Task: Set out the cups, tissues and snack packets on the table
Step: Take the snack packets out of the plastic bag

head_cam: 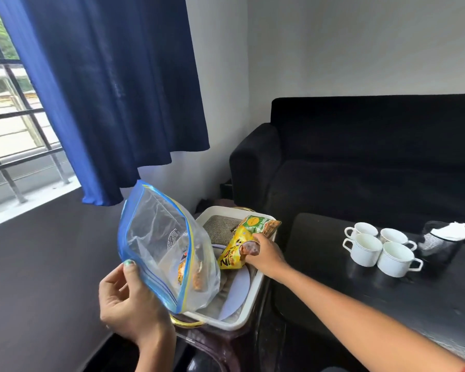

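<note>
- The yellow snack packet (232, 251) was pinched in the right hand (266, 255), fingers curled round its right edge, over the white tray (255, 291); a green-topped packet (258, 224) lay just behind it, at twelve o'clock from the hand.
- Both packets looked light, crinkly and slick, their contents probably brittle, so a gentle pinch at a sealed end or along an edge seemed wiser than a squeeze across the middle.
- The left hand (129, 299) held a clear zip bag (161, 251) with a blue seal, thumb and fingers closed on its near rim, mouth gaping; more packets (191, 272) showed inside through the film.
- The bag was limp and would sag, so it likely needed support at the rim while being emptied.
- The tray sat on a dark stand at six o'clock from the sofa's armrest.
- At three o'clock from the tray, on the black table (387, 304), four white cups (381, 248) stood clustered, handles outward; they would be hard, breakable and best lifted by the handle.
- Just beyond them, at two o'clock, white tissues (452, 230) poked from a dark holder (440, 251), soft and easily torn.
- A black sofa (360, 157) stood behind.
</note>
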Available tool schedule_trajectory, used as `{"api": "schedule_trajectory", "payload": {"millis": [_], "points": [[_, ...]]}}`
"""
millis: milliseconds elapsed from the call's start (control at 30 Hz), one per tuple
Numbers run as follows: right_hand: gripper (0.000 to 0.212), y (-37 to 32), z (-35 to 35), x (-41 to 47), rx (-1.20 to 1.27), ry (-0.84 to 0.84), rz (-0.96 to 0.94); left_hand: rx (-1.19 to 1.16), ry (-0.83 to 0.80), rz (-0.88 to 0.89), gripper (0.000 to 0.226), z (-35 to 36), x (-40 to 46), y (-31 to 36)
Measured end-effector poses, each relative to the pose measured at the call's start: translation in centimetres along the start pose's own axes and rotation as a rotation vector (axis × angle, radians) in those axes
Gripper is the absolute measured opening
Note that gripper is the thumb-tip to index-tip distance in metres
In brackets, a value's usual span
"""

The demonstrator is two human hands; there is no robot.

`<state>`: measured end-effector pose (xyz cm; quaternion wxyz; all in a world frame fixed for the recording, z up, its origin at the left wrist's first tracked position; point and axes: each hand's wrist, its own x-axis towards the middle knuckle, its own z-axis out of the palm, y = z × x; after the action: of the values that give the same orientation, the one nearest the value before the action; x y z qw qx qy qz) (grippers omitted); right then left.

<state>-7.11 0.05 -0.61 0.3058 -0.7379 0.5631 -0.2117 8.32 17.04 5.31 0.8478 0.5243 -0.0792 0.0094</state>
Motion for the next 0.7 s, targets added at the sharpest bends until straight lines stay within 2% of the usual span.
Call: {"api": "schedule_trajectory", "payload": {"millis": [167,333,433,500,633,700], "points": [[0.077,0.1,0.5,0.5,-0.316,-0.093,-0.043,0.043,-0.012,0.031,0.017,0.3,-1.0,-0.2],[0.095,0.4,-0.7,-0.2,-0.289,-0.124,-0.031,0.084,-0.050,0.038,0.019,0.5,-1.6,-0.3],[0.092,0.0,-2.2,-1.5,-0.254,-0.117,-0.055,0.123,-0.083,0.030,0.018,0.6,-2.2,-0.1],[0.078,-0.8,-3.5,-2.7,-0.176,-0.030,-0.088,0.142,-0.126,0.043,0.019,0.7,-2.7,-0.1],[0.031,-3.9,-6.5,-5.6,0.208,0.365,-0.286,0.189,-0.230,0.098,0.017,0.8,-4.0,0.1],[0.024,-6.3,-8.1,-7.6,0.354,0.499,-0.418,0.220,-0.297,0.128,0.018,0.9,-4.7,0.2]]}}
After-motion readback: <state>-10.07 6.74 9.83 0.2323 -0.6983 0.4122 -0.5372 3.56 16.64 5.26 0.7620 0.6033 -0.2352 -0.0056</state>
